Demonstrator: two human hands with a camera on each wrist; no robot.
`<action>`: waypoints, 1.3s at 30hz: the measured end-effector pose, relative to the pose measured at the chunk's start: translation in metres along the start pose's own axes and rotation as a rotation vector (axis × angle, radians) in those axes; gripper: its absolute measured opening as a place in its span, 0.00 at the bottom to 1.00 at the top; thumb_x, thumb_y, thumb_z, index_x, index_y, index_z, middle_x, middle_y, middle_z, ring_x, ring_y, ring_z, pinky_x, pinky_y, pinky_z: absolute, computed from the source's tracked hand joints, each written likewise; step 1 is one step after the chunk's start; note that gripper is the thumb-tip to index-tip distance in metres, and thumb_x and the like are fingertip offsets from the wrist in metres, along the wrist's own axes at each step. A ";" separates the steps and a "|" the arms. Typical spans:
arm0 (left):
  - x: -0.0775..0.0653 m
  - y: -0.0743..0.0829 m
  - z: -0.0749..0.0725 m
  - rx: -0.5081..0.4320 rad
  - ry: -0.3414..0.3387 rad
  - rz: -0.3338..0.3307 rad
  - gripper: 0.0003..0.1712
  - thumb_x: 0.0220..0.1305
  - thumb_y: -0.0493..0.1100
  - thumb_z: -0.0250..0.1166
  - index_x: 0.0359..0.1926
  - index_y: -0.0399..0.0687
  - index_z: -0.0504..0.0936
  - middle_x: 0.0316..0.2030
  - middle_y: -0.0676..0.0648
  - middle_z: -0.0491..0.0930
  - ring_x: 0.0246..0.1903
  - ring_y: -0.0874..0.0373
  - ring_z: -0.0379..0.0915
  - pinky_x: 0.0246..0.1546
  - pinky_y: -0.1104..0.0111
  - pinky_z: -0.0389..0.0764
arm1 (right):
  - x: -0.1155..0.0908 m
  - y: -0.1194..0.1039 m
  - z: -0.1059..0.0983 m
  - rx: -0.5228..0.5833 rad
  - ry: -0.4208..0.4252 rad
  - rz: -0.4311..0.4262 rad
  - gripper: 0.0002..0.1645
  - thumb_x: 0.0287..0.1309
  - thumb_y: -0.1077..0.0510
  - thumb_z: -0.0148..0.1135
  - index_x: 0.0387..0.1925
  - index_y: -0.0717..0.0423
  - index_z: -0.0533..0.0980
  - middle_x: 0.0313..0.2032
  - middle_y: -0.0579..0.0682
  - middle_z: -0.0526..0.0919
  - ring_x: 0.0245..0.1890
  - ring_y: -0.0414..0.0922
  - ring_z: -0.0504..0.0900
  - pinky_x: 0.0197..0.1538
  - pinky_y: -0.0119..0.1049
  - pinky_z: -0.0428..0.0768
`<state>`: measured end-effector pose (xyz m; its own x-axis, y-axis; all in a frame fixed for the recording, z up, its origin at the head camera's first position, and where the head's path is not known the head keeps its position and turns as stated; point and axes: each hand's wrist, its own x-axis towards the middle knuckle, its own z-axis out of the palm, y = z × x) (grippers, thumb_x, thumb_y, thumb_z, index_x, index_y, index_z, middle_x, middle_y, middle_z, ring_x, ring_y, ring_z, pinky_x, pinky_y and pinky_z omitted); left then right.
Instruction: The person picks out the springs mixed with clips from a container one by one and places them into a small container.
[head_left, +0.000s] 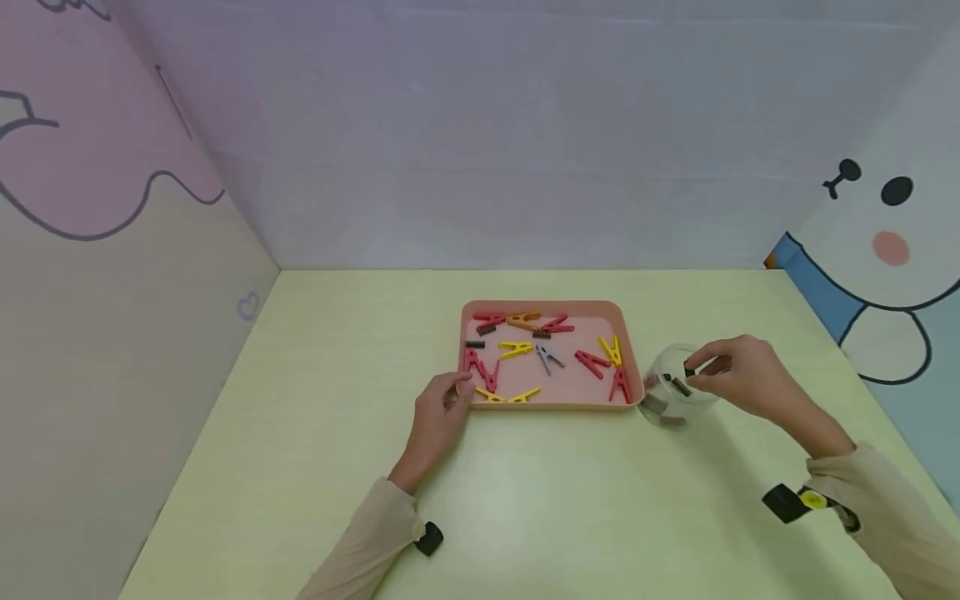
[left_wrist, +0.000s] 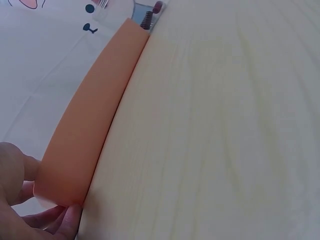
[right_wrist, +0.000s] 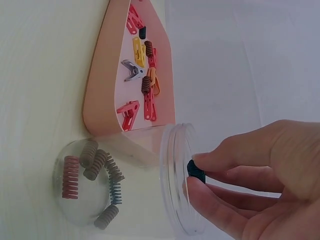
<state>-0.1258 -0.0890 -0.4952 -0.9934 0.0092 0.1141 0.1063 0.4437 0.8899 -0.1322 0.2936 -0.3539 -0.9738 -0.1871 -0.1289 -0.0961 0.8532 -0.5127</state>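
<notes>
My right hand (head_left: 742, 379) pinches a small black spring (right_wrist: 196, 171) between thumb and fingertips, right at the mouth of a clear jar (right_wrist: 169, 187). Inside the jar are several springs, among them a red spring (right_wrist: 70, 177), a thin dark spring (right_wrist: 115, 190) and brownish ones. At its near left corner, a pink tray (head_left: 551, 407) is held by my left hand (head_left: 438, 417), with thumb and fingers about the corner. Several clothespins lie in the tray, such as a grey clothespin (head_left: 548, 357) and a yellow clothespin (head_left: 516, 350), with a few dark springs (head_left: 476, 344) among them.
The jar stands against the tray's right side on a pale wooden table (head_left: 300, 467). A whitish wall (head_left: 480, 150) rises behind the table, and printed panels flank it left and right. Each sleeve carries a small black device at the wrist.
</notes>
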 end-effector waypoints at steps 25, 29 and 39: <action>0.002 -0.004 0.001 0.013 -0.005 -0.033 0.16 0.67 0.48 0.59 0.51 0.46 0.80 0.49 0.48 0.76 0.46 0.57 0.72 0.45 0.63 0.78 | -0.005 0.008 0.000 -0.030 0.063 -0.015 0.11 0.48 0.62 0.70 0.34 0.65 0.81 0.26 0.52 0.83 0.27 0.48 0.81 0.24 0.36 0.74; 0.002 -0.003 0.001 0.016 -0.007 -0.043 0.16 0.67 0.48 0.59 0.51 0.46 0.80 0.50 0.48 0.76 0.47 0.56 0.72 0.45 0.63 0.78 | -0.006 0.008 0.002 -0.053 0.056 -0.023 0.10 0.47 0.63 0.69 0.32 0.66 0.81 0.25 0.50 0.81 0.25 0.46 0.78 0.23 0.36 0.73; 0.002 -0.002 0.001 0.006 -0.009 -0.034 0.15 0.66 0.46 0.60 0.50 0.45 0.80 0.49 0.47 0.76 0.47 0.56 0.72 0.45 0.63 0.78 | -0.007 0.007 0.002 -0.078 0.045 -0.021 0.07 0.48 0.66 0.65 0.32 0.66 0.81 0.25 0.52 0.80 0.24 0.45 0.76 0.23 0.36 0.73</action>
<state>-0.1284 -0.0892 -0.4972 -0.9968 0.0024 0.0795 0.0721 0.4493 0.8905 -0.1252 0.2998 -0.3580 -0.9794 -0.1855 -0.0798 -0.1311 0.8848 -0.4470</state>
